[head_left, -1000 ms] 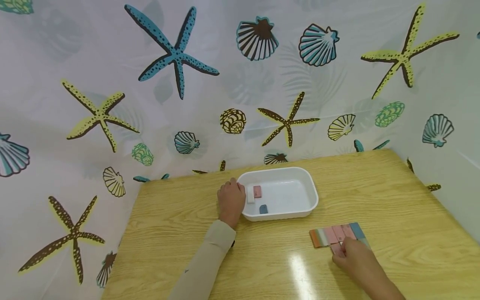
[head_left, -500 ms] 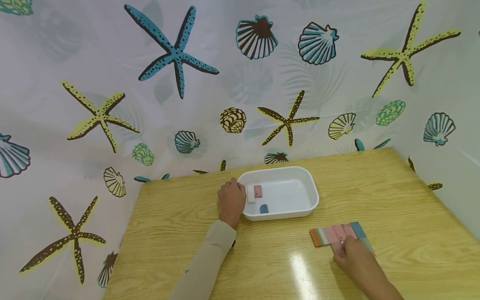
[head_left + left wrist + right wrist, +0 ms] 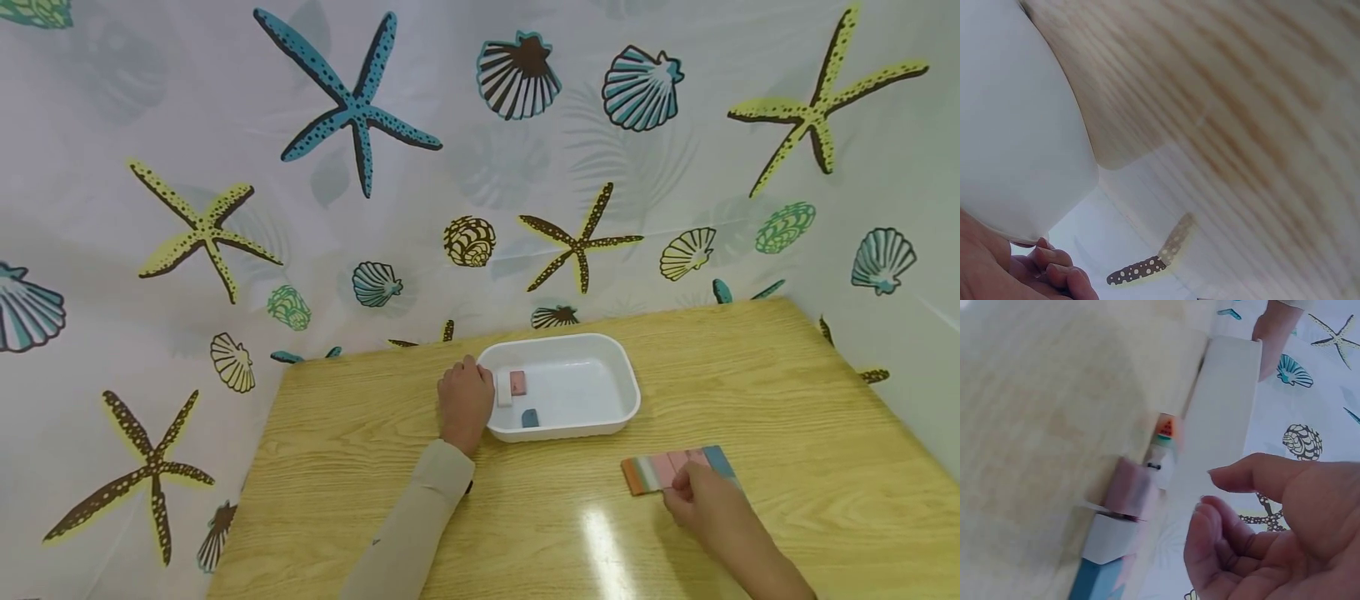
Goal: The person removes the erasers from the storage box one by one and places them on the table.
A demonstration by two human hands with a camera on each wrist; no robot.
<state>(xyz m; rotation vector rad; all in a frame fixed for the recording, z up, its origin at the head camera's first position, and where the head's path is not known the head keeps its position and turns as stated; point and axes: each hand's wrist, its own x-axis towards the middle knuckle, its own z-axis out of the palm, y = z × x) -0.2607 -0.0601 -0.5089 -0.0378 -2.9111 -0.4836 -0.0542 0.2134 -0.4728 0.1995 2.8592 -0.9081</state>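
My left hand [image 3: 467, 404] grips the left end of a white plastic tub [image 3: 570, 432]; in the left wrist view the fingers [image 3: 1057, 272] curl at its rim. Inside the tub lie a white block, a pink block [image 3: 518, 383] and a blue block [image 3: 530, 418], small and eraser-like. To the tub's front right, several similar blocks [image 3: 662, 469] lie side by side on the table. Over their near side is my right hand [image 3: 712, 521], partly hiding them. The right wrist view shows its thumb and forefinger apart with nothing between them, beside a pink block [image 3: 1127, 487] and a white block [image 3: 1110, 536].
The wood-grain table [image 3: 360, 433] stretches around the tub and blocks. Behind and at both sides hangs a white cloth [image 3: 435, 150] printed with starfish and shells. At the row's far end in the right wrist view is a piece with a watermelon picture [image 3: 1165, 427].
My right hand has shifted slightly away from me over the blocks, and the pink block that stuck out towards me is now hidden in the head view. The left hand stays at the tub.
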